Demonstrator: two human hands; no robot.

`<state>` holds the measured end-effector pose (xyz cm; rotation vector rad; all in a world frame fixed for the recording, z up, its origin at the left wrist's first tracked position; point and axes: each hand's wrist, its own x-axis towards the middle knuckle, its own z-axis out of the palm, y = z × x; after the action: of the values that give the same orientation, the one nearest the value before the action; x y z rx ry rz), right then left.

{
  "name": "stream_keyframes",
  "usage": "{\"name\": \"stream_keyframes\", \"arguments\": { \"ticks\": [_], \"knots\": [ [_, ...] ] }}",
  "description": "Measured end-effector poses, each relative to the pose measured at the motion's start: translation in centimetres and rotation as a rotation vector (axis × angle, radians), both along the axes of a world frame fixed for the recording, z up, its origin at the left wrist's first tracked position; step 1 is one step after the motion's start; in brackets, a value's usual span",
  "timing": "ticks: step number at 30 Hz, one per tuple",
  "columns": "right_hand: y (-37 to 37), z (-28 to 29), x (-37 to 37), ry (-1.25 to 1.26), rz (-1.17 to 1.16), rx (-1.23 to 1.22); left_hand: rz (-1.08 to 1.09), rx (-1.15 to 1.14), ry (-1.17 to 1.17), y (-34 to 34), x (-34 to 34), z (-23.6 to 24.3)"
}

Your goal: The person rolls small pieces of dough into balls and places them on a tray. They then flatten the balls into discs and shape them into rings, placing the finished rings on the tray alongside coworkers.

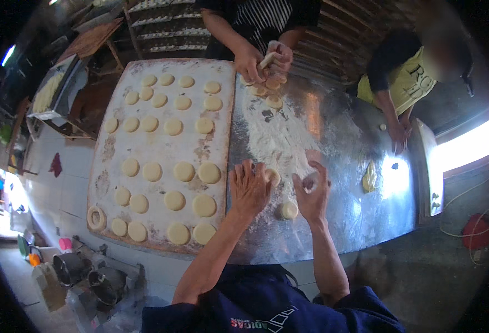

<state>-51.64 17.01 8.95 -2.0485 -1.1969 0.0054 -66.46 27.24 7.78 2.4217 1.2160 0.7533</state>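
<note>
My left hand (pixel 250 188) is on the floured metal table (pixel 366 211), its thumb and index finger at a pale dough round (pixel 272 177), gripping it. My right hand (pixel 311 194) is just to the right, with flour-whitened fingers curved and apart. A thicker dough piece (pixel 288 210) lies below, between my hands. Loose flour (pixel 275 139) spreads beyond them. At my left a large floured board (pixel 106 161) carries several rows of dough rounds (pixel 184 171) and a dough ring (pixel 96 218) near its lower left corner.
Across the table a co-worker's hands (pixel 264 61) hold dough above more rounds (pixel 274 101). Another person (pixel 394 83) leans over the right end, near a yellowish bag (pixel 369 177). Pots (pixel 69 269) stand at lower left, a machine (pixel 56 89) at upper left, a red object (pixel 475 230) at right.
</note>
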Motion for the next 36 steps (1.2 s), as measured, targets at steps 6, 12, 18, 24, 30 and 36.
{"name": "stream_keyframes", "arguments": {
  "ticks": [6,12,18,24,30,36],
  "knots": [
    [-4.6,1.1,2.7,0.702,0.056,-0.052,0.008,-0.496,-0.263,-2.9,3.7,-0.1],
    [-4.6,2.1,4.5,0.994,0.528,0.035,-0.081,-0.637,-0.566,-6.9,4.1,3.4],
    [-4.7,2.8,4.9,1.294,0.61,0.06,-0.072,-0.581,-0.316,-8.4,3.7,7.2],
    [-3.9,2.4,6.0,-0.107,0.786,0.255,-0.001,0.041,-0.383,-8.9,3.8,9.0],
    [-3.5,2.2,6.4,-0.229,0.775,0.145,-0.24,-0.48,-0.203,-10.9,3.3,8.6],
    [-5.4,3.2,4.3,0.878,0.847,0.134,0.125,-0.406,-0.976,-12.9,3.0,7.2]
  ]
}}
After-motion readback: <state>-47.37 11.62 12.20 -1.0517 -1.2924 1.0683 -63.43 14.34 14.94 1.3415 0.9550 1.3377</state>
